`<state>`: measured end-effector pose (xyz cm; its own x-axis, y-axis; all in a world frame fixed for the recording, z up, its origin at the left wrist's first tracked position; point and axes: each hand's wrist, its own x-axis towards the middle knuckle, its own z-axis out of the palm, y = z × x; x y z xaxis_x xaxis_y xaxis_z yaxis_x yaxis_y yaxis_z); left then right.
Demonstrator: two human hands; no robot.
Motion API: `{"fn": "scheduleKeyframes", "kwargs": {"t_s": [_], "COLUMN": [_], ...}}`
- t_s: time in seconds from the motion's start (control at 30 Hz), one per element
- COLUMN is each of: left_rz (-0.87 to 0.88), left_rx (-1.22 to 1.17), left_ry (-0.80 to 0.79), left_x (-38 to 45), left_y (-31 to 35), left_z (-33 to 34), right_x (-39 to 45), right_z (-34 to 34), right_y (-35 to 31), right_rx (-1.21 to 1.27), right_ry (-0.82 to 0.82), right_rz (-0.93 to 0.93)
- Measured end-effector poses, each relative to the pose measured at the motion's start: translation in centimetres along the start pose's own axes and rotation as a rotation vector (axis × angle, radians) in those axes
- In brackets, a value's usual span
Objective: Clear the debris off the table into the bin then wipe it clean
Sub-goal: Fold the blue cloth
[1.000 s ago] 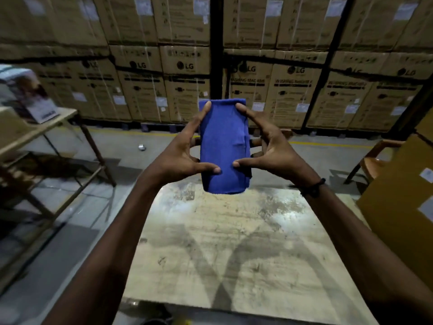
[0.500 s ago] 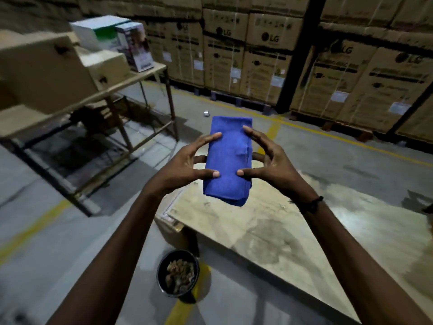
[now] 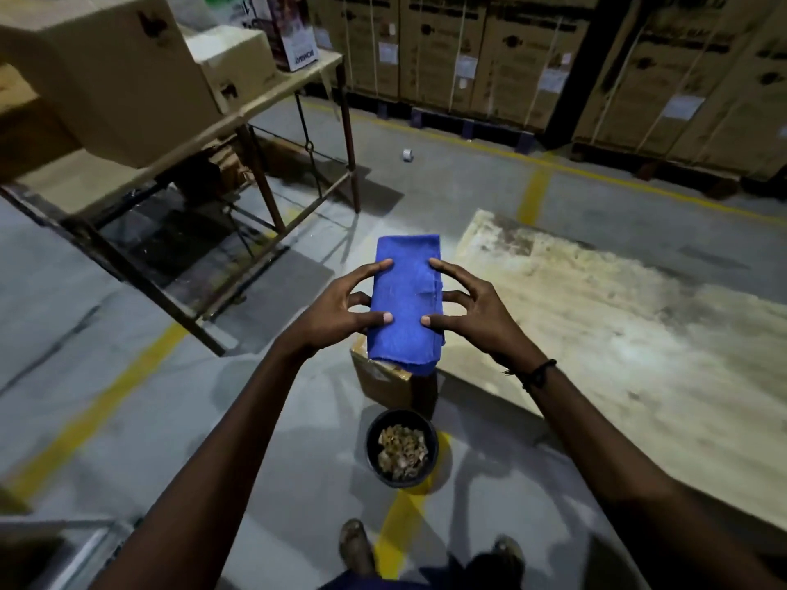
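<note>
A folded blue cloth (image 3: 404, 300) is held upright in front of me, pinched on both long edges. My left hand (image 3: 340, 315) grips its left side and my right hand (image 3: 472, 315) grips its right side. Behind the cloth and to the right lies the worn wooden table top (image 3: 617, 325), stained and bare. On the floor below my hands stands a round black bin (image 3: 402, 453) holding brownish debris.
A cardboard box (image 3: 383, 381) sits under the table's near corner, just beyond the bin. A metal-framed bench (image 3: 264, 117) loaded with large cartons stands to the left. Stacked cartons (image 3: 511, 57) line the back. My feet (image 3: 357, 551) are near a yellow floor line.
My view has swung left and downward, so the table now lies to the right and the bin and my feet show. Both hands still hold the cloth the same way.
</note>
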<state>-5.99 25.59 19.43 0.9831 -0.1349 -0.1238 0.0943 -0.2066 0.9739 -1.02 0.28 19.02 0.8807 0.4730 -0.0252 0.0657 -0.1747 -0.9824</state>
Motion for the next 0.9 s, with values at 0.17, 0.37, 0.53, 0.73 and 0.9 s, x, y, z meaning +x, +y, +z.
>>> {"fn": "scheduleKeyframes", "kwargs": {"t_s": [0.17,0.37,0.53,0.73,0.9], "left_rz": [-0.065,-0.151,-0.181,-0.22,-0.195], "left_rx": [0.058,0.142,0.249,0.402,0.513], "left_ry": [-0.071,-0.125,-0.094,-0.145,-0.28], "left_x": [2.1,6.8,11.7,18.3,25.1], "left_y": [-3.6,-8.0,-11.6,-17.8,-25.2], "left_z": [-3.5,-5.5,-6.6,-7.8,-8.9], "right_x": [2.1,6.0,11.0,17.4,22.4], "right_z": [4.0,6.0,6.9,8.8,10.7], "right_y": [2.8,7.2,11.1,16.9,23.0], "right_rx": [-0.039,-0.111,-0.253,-0.376,-0.422], "right_ry": [0.065,0.109,0.142,0.143,0.194], "right_rz": [0.102,0.187,0.262,0.399,0.527]}}
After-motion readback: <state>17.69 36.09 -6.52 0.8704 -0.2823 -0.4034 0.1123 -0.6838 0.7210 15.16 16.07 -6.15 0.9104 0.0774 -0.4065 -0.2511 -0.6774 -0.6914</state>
